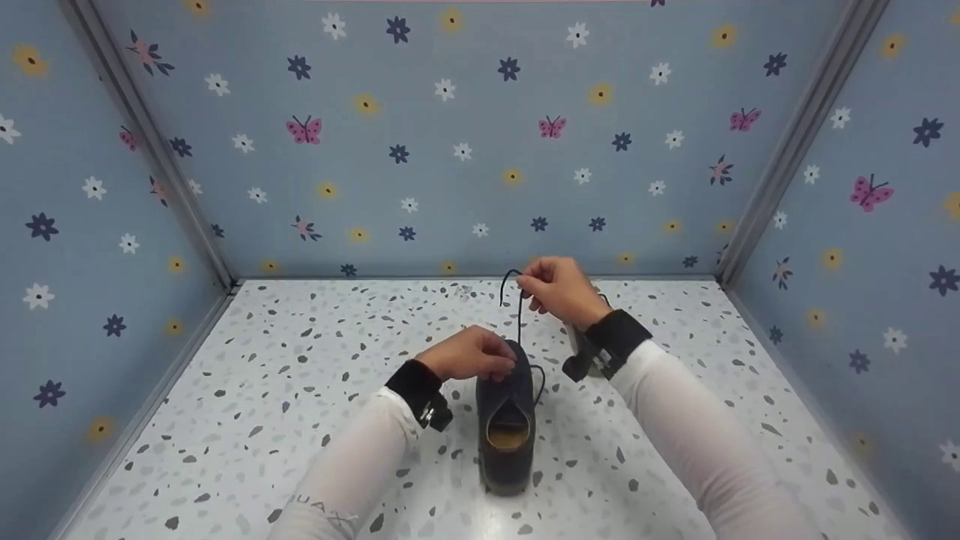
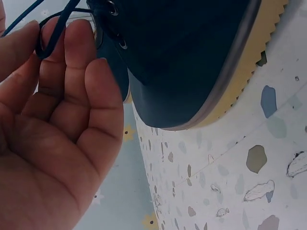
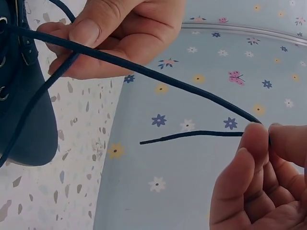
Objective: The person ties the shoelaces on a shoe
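A dark blue lace-up shoe (image 1: 504,397) stands on the speckled surface, its opening and tan insole facing the person. My left hand (image 1: 471,355) is over its front part and pinches a dark blue shoelace (image 2: 58,31) between thumb and fingertips, where the lace bends into a loop. Farther out and to the right, my right hand (image 1: 561,289) pinches a lace strand near its end. That strand (image 3: 158,74) runs taut from the eyelets to the right fingertips, and its free tip hangs beyond them. In the right wrist view it crosses in front of the left thumb.
A second shoe (image 1: 582,346) is mostly hidden behind my right wrist. A lace loop (image 1: 541,379) sticks out at the shoe's right side. Flower-patterned walls (image 1: 480,187) enclose the white speckled surface (image 1: 337,420) at the back and both sides.
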Tool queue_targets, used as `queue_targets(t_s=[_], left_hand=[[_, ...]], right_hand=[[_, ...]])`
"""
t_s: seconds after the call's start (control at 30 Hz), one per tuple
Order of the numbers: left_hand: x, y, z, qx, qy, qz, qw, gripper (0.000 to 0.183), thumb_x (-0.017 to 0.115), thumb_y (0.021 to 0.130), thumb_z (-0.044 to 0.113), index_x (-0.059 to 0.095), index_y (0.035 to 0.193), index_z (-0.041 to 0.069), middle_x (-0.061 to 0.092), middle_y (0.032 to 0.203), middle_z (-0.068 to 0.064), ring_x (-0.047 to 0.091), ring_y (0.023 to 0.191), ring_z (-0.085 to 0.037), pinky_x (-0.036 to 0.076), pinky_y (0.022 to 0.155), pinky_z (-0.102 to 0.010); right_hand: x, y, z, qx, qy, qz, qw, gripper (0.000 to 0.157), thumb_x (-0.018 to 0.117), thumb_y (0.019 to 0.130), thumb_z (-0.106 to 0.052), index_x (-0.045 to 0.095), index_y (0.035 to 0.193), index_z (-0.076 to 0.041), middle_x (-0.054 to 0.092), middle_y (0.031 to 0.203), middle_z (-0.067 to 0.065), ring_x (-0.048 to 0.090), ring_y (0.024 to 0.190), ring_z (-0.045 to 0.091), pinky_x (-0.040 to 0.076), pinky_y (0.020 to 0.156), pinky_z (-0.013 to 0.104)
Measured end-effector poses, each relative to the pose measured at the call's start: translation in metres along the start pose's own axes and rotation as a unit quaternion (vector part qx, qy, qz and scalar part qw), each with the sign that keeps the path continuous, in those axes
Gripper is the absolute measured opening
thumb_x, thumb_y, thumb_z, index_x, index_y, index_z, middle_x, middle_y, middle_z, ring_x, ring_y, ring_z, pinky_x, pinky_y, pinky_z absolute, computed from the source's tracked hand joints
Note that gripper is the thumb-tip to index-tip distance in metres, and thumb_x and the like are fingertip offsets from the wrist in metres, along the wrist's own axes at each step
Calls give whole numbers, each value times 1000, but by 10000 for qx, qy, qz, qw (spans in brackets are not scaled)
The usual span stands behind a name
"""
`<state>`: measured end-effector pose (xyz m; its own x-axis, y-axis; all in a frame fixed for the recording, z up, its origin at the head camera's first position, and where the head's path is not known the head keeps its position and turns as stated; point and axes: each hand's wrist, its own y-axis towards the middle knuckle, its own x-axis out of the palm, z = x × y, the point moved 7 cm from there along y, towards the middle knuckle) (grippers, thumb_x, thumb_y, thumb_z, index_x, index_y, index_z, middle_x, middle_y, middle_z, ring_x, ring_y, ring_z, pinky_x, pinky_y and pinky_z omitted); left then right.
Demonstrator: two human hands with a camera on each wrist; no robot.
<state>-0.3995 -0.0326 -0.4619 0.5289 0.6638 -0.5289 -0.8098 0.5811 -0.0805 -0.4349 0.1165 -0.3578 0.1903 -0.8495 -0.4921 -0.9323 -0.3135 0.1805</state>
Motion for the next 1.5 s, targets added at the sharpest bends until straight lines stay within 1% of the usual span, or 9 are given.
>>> queue_targets(t_s=[0.1, 0.27, 0.43, 0.57, 0.83, 1.07, 1.27, 1.37, 1.5], left_hand=[[2, 0, 3, 54, 85, -17, 9999, 19, 76, 94, 25, 78, 101, 8, 72, 77, 2, 66, 70, -8, 53, 67, -24], [6, 0, 7, 187, 264, 55, 9995, 21, 76, 94, 31, 72, 84, 13, 67, 71, 6, 63, 66, -8, 49, 62, -22], [7, -2, 6, 203, 317, 150, 9992, 24, 75, 94, 30, 68, 76, 14, 68, 70, 5, 63, 65, -10, 49, 61, -23], [5, -5, 4, 120, 268, 158, 9994, 25, 76, 93, 28, 69, 75, 13, 69, 70, 5, 67, 68, -14, 50, 62, -23], [1, -10, 1, 26, 141, 259, 9996, 26, 74, 95, 28, 74, 78, 8, 68, 67, 6, 65, 66, -14, 48, 61, -23], [2, -11, -2, -94, -182, 191, 9996, 25, 72, 97, 25, 74, 83, 4, 68, 70, 4, 65, 67, -12, 52, 63, -24], [2, -11, -4, -163, -234, 196, 9994, 25, 71, 98, 26, 75, 85, 5, 70, 73, 4, 65, 67, -10, 52, 62, -22], [2, -11, -4, -207, -252, 218, 9992, 25, 71, 98, 27, 75, 84, 7, 70, 74, 4, 65, 68, -9, 51, 62, -22], [2, -10, -3, -196, -242, 258, 9992, 25, 70, 98, 27, 74, 84, 6, 69, 73, 5, 64, 68, -10, 50, 61, -22]], right_hand=[[2, 4, 0, 85, -57, -36, 9999, 17, 68, 102, -18, 72, 101, -1, 69, 79, 2, 65, 62, 11, 56, 59, 23], [8, 11, 6, 271, -44, -170, 9995, 20, 68, 101, -19, 73, 104, 0, 70, 79, 1, 66, 62, 10, 55, 58, 22], [12, 12, 18, 354, -291, -505, 9977, 23, 64, 105, -19, 74, 116, -1, 79, 95, 12, 69, 65, 9, 58, 62, 23], [9, 6, 29, 336, -586, -705, 9952, 25, 61, 106, -18, 74, 123, -5, 80, 106, 16, 72, 68, 9, 60, 65, 26], [1, -13, 56, 145, -1089, -937, 9895, 17, 64, 103, -14, 76, 108, -5, 76, 99, 21, 67, 65, 10, 55, 60, 23], [13, -37, 85, 58, -1529, -1711, 9733, 18, 66, 102, -16, 76, 116, -11, 75, 95, 9, 69, 71, 13, 58, 68, 29], [33, -53, 98, -250, -1886, -2473, 9501, 27, 72, 96, -14, 74, 123, -7, 79, 94, 13, 71, 71, 11, 57, 65, 27], [41, -57, 100, -589, -2071, -2532, 9431, 24, 75, 93, -12, 76, 115, -5, 78, 88, 9, 67, 69, 5, 55, 66, 24], [43, -57, 99, -918, -2309, -2331, 9402, 7, 75, 92, -10, 77, 97, -7, 76, 79, 3, 60, 65, 0, 52, 66, 22]])
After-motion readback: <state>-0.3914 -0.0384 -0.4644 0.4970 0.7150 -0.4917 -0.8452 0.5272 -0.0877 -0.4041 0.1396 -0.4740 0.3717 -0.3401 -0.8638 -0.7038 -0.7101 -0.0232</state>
